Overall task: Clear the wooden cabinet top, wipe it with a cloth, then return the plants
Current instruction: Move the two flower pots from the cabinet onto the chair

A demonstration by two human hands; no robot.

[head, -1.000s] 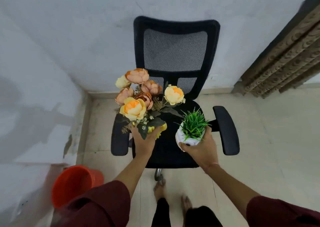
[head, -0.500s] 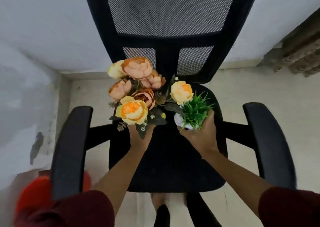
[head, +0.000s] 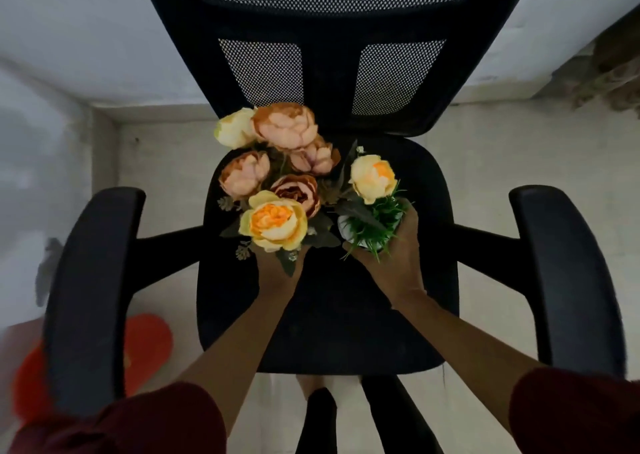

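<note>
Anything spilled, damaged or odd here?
Nothing spilled or broken: the left hand grips the flower bouquet, the right hand the grass pot, both over the chair seat; one yellow bloom leans across the grass.

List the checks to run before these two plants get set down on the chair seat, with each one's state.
1. Left hand holds the peach-and-yellow flower bunch from below: ok.
2. Right hand grips the small white pot of green grass: ok.
3. Both plants over the black padded chair seat: ok.
4. Seat bare under them: cannot tell, blooms hide it.
5. Plants apart: not ok, a yellow bloom overlaps the grass.
6. Pots touching the seat: cannot tell.
</note>
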